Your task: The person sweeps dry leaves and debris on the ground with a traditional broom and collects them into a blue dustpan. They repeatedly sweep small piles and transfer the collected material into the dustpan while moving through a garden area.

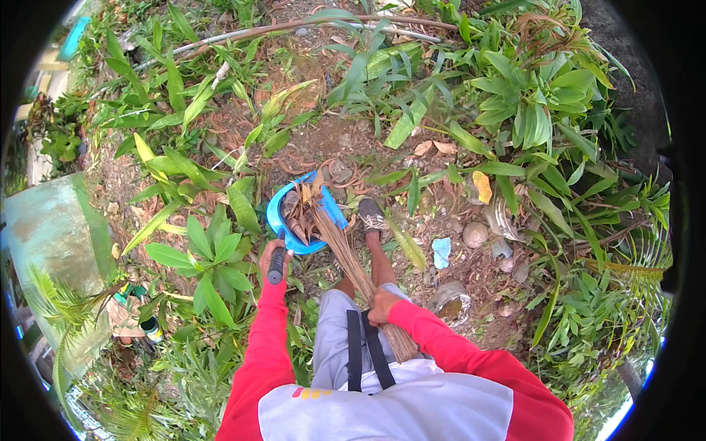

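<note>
My left hand [271,259] is closed around the black grip [277,264] of a blue plastic dustpan [276,212]. Dry brown leaves [298,212] fill part of the pan. In my right hand [384,306] is a stick broom [345,248], a bundle of thin brown ribs, gripped near its butt end. The broom slants up and to the left, and its tips reach over the pan and the leaves. Whether the tips touch the leaves or the pan's floor I cannot tell.
Green leafy plants [215,259] grow at left, with more shrubs [529,99] at right. A long pipe [309,25] crosses the ground at the top. Right of my shoe [372,214] lie a light blue scrap [440,252], a round stone-like object [475,235] and a dirty round container [451,303].
</note>
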### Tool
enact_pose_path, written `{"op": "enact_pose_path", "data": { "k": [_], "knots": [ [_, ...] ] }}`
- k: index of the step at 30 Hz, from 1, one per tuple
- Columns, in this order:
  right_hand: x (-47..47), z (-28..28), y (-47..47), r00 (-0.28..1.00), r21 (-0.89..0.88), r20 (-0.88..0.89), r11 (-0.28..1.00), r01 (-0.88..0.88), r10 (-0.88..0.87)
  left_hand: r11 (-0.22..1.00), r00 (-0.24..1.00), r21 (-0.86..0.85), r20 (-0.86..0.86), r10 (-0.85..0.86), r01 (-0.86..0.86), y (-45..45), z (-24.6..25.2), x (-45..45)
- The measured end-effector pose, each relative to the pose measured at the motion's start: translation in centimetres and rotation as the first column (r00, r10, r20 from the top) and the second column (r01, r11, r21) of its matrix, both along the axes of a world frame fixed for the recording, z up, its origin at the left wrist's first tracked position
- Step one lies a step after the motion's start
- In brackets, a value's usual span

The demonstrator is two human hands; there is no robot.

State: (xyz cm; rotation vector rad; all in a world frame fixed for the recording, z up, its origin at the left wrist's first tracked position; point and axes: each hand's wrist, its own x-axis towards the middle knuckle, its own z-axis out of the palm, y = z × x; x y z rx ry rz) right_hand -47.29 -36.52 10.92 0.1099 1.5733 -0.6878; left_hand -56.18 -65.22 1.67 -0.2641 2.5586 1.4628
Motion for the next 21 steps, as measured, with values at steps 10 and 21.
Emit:
{"op": "enact_pose_path", "data": {
  "k": [10,21],
  "knots": [
    [-0.2,4.3,2.4,0.993,0.149,-0.076,0.983,0.104,-0.094,0.994,0.996,0.051,0.001,0.093,-0.093,0.5,-4.1,8.6],
    [-0.4,-7.2,4.8,0.973,0.053,-0.081,0.976,-0.211,0.215,0.998,0.997,-0.019,-0.041,0.059,-0.06,1.2,-3.5,9.6]
  ]
}}
